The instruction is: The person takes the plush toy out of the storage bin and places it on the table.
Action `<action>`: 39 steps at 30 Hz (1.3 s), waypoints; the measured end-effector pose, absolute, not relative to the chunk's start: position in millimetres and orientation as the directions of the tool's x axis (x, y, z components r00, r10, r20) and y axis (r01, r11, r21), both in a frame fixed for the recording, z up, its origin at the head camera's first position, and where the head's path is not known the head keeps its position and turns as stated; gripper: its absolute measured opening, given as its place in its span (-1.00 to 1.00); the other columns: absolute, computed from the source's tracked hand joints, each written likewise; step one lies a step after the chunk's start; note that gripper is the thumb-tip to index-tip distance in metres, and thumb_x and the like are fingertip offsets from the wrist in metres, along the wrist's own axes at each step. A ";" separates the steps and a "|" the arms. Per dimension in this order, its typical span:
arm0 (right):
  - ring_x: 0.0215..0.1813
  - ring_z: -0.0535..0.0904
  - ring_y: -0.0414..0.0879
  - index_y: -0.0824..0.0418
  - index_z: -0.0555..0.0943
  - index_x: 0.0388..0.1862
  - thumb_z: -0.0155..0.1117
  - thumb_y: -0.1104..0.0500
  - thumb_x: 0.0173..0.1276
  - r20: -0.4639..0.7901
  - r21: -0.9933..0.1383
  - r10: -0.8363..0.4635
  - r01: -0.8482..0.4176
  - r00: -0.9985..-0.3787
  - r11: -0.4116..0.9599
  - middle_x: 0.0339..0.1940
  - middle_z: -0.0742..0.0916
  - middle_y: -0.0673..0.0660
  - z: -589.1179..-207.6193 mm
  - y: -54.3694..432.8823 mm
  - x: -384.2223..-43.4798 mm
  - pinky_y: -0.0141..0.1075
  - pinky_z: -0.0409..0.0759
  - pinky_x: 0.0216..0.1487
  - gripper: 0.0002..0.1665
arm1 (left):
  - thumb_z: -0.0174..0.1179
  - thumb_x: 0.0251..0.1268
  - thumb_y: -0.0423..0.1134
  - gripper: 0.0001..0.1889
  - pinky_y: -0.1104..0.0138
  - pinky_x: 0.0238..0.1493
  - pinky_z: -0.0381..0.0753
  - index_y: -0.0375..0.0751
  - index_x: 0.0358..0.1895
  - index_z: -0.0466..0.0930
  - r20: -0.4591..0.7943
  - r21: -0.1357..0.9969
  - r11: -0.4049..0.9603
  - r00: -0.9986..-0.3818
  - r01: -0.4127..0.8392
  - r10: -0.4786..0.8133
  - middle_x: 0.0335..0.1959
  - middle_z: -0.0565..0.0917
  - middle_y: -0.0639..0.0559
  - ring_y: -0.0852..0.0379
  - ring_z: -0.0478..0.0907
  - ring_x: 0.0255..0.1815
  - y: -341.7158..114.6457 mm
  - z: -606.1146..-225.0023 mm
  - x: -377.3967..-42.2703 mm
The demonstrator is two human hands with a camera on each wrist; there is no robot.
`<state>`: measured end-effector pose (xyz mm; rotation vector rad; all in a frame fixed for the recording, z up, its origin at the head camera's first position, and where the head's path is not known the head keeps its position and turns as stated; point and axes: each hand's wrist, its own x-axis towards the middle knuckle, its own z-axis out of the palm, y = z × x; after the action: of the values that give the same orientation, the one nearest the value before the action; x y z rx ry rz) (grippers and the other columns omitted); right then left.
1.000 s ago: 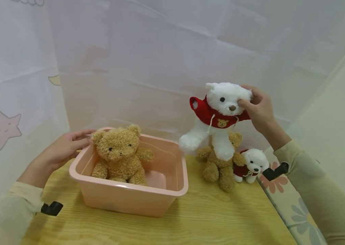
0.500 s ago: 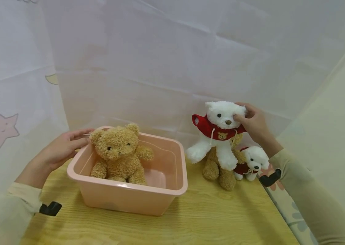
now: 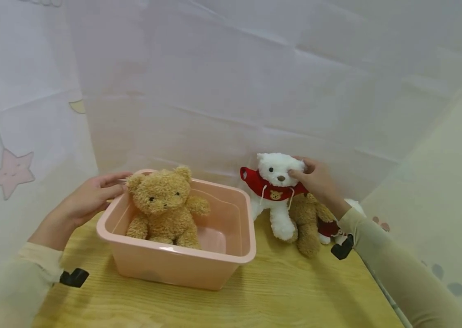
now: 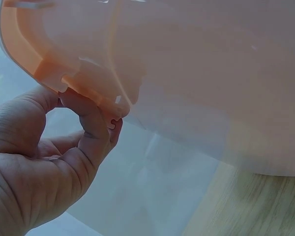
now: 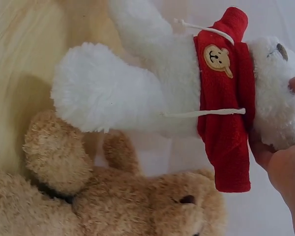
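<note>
My right hand [image 3: 317,180] grips a white teddy bear [image 3: 281,223] by the side of its head; the bear wears a red hoodie [image 5: 226,98] with a bear patch. It is upright, its legs low near the table, just right of the pink plastic tub [image 3: 173,266]. In the left wrist view, the thumb and fingers of my left hand [image 4: 59,152] pinch the tub's rim at its back left corner. Inside the tub sits a light brown teddy bear [image 3: 167,205], leaning on the left end. Partly behind the white bear is a darker brown teddy bear [image 3: 308,228].
A smaller white plush toy in dark red clothing [image 3: 329,229] sits at the right, mostly hidden by my right forearm. The wooden table [image 3: 280,291] is backed by a pale cloth [image 3: 231,82]. The table's right edge runs beneath the right arm.
My right hand has lowered the white bear and brought it left toward the tub. The right forearm now covers much of the small white toy. The left hand stays on the rim.
</note>
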<state>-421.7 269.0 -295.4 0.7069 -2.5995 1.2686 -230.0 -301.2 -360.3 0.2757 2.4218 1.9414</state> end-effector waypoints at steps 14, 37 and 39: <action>0.18 0.57 0.02 0.19 0.48 0.47 0.38 0.01 0.45 0.325 -0.770 -0.347 -0.460 -0.879 0.442 0.35 0.55 0.22 -350.7 263.2 -445.5 -0.22 0.62 0.04 -0.33 | -0.02 0.66 -0.17 -0.34 0.23 0.01 0.63 -0.34 0.63 -0.01 0.102 0.975 0.179 -0.984 0.128 0.147 0.37 0.29 -0.43 0.18 0.55 0.08 -299.9 -362.1 -233.2; 0.25 0.49 0.30 0.25 0.19 0.63 0.22 0.08 0.58 0.246 -0.699 -0.396 -0.445 -0.885 0.560 0.46 0.41 0.40 -375.0 266.6 -443.4 0.16 0.54 0.05 -0.23 | -0.03 0.67 -0.16 -0.33 0.22 0.04 0.61 -0.39 0.62 -0.05 0.099 0.977 0.172 -0.983 0.126 0.153 0.45 0.20 -0.50 0.14 0.52 0.11 -297.9 -357.9 -228.8; 0.31 0.45 0.31 0.23 0.22 0.63 0.26 0.06 0.56 0.225 -0.702 -0.394 -0.428 -0.891 0.569 0.48 0.39 0.40 -373.4 269.6 -443.7 0.17 0.53 0.09 -0.21 | -0.03 0.67 -0.15 -0.33 0.22 0.04 0.61 -0.40 0.61 -0.04 0.102 0.976 0.174 -0.983 0.129 0.154 0.44 0.21 -0.50 0.13 0.52 0.11 -297.3 -359.1 -229.4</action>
<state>-443.7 269.6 -373.4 0.7193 -2.7437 1.2463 -229.4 -297.3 -359.1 0.2884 2.3915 1.9850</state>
